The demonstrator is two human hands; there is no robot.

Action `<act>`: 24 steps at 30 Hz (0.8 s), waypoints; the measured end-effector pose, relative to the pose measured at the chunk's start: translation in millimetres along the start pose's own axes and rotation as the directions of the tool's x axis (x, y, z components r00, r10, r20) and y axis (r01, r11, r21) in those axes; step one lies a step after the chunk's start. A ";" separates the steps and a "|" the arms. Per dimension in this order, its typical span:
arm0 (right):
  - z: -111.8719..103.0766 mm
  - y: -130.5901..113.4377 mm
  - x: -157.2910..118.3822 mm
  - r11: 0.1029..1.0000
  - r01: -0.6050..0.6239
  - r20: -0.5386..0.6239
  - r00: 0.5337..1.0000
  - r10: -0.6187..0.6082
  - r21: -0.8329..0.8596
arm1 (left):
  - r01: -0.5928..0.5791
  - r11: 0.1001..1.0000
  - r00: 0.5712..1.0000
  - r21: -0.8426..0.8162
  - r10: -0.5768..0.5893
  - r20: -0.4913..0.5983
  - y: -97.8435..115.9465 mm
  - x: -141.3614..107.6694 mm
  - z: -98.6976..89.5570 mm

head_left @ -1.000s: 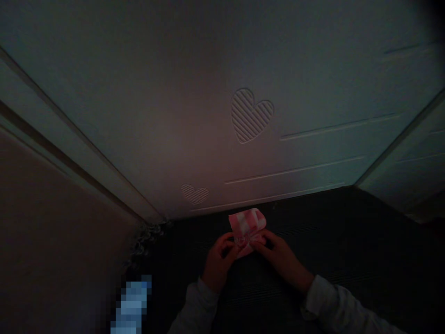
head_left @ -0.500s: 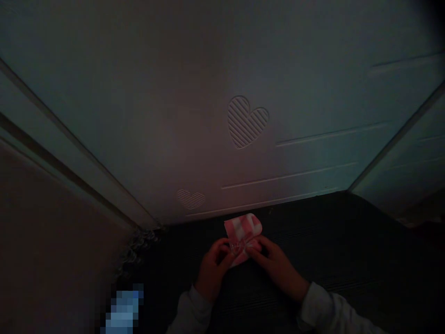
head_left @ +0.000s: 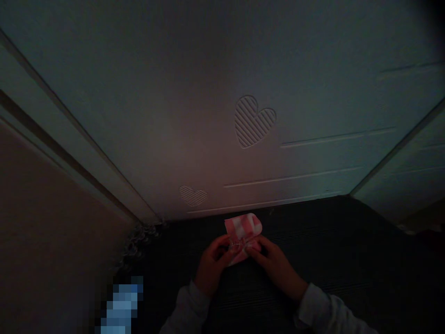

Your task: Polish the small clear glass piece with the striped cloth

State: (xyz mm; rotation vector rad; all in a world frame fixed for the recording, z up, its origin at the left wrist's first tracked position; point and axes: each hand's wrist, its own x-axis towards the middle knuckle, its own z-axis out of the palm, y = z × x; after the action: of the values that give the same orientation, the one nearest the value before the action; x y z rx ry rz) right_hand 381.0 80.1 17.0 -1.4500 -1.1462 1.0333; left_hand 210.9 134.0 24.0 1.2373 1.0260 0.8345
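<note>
Pinching pink cloth point(head_left: 243, 226): left hand point(head_left: 210, 265), right hand point(head_left: 277, 263).

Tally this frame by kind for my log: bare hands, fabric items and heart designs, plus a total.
Bare hands: 2 (left hand, right hand)
Fabric items: 1 (pink-and-white fabric item)
Heart designs: 2 (larger striped heart, smaller striped heart)
Total: 5

Cloth point(head_left: 243, 226) is between left hand point(head_left: 212, 264) and right hand point(head_left: 278, 265).
</note>
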 end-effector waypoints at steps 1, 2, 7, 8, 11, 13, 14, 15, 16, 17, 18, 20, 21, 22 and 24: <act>0.1 0.0 0.0 1.000 0.001 -0.001 1.000 -0.001 0.002 | 0.002 1.000 1.000 0.002 -0.002 0.000 0.4 0.0 0.0; 0.3 0.1 0.0 1.000 0.000 -0.003 1.000 0.000 0.002 | 0.004 1.000 1.000 0.003 -0.004 -0.003 0.4 0.0 -0.2; 0.7 3.8 0.7 1.000 -0.005 -0.021 1.000 0.005 -0.017 | 0.009 1.000 1.000 0.006 -0.009 -0.012 -1.5 0.1 -0.9; 0.7 4.6 0.8 1.000 -0.004 -0.023 1.000 0.004 -0.021 | 0.010 1.000 1.000 0.007 -0.010 -0.008 -1.8 0.1 -0.9; 0.6 5.2 1.1 1.000 -0.004 -0.024 1.000 0.003 -0.025 | 0.016 1.000 1.000 0.011 -0.016 0.002 -2.6 0.4 -0.8; 0.8 4.2 1.1 1.000 -0.006 -0.019 1.000 0.006 -0.021 | 0.015 1.000 1.000 0.014 -0.015 0.006 -3.2 0.9 -0.7; 0.9 3.5 1.0 1.000 -0.006 -0.018 1.000 0.006 -0.019 | 0.015 1.000 1.000 0.017 -0.015 0.005 -3.5 1.1 -0.7; 1.0 2.9 1.0 1.000 -0.007 -0.016 1.000 0.007 -0.018 | 0.014 1.000 1.000 0.020 -0.015 0.004 -3.8 1.2 -0.6; 1.0 2.4 0.9 1.000 -0.009 -0.015 1.000 0.009 -0.017 | 0.015 1.000 1.000 0.023 -0.015 0.001 -4.1 1.3 -0.6; 1.0 2.0 0.8 1.000 -0.010 -0.015 1.000 0.010 -0.016 | 0.016 1.000 1.000 0.026 -0.016 -0.003 -4.2 1.4 -0.4; 1.0 1.9 0.8 1.000 -0.010 -0.014 1.000 0.009 -0.015 | 0.017 0.999 1.000 0.028 -0.017 -0.007 -4.3 1.3 -0.3; 0.9 2.2 0.7 1.000 -0.008 -0.011 1.000 0.007 -0.013 | 0.017 0.999 1.000 0.029 -0.017 -0.013 -4.0 1.2 0.0; 0.9 2.6 0.8 1.000 -0.006 -0.010 1.000 0.006 -0.012 | 0.016 0.999 1.000 0.029 -0.015 -0.016 -3.6 1.1 0.1; 0.8 3.0 0.8 1.000 -0.003 -0.010 1.000 0.003 -0.011 | 0.015 0.999 1.000 0.028 -0.014 -0.017 -3.1 1.1 0.2; 0.8 3.5 0.9 1.000 0.000 -0.009 1.000 0.000 -0.008 | 0.012 1.000 1.000 0.025 -0.012 -0.018 -2.1 1.2 0.3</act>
State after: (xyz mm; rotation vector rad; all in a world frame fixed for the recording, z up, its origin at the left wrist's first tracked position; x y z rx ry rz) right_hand 380.9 80.8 13.4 -1.4597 -1.1454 1.0218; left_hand 211.5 134.7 21.7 1.2457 1.0606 0.8269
